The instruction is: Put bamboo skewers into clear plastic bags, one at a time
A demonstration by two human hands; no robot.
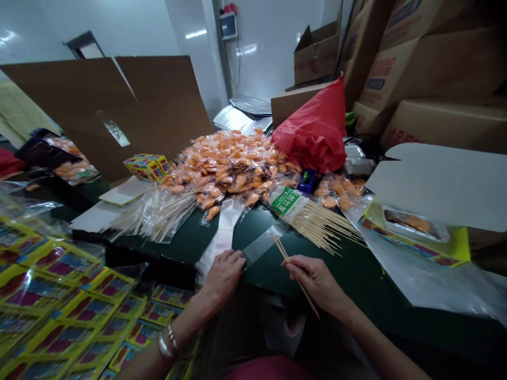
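Bamboo skewers (292,264) sit pinched in the closed fingers of the right hand (317,282). The left hand (224,277) grips a clear plastic strip (261,245) near the dark green surface's (190,243) front edge, before heaped orange packets (225,169).

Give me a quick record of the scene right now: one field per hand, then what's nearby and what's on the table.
Left: left hand on a clear plastic sleeve
Right: right hand pinching thin wooden skewers
Nearby: skewer bundle with a green label; yellow printed cards
Surface: dark green table
Further off: pile of orange packets; red plastic bag; cardboard boxes
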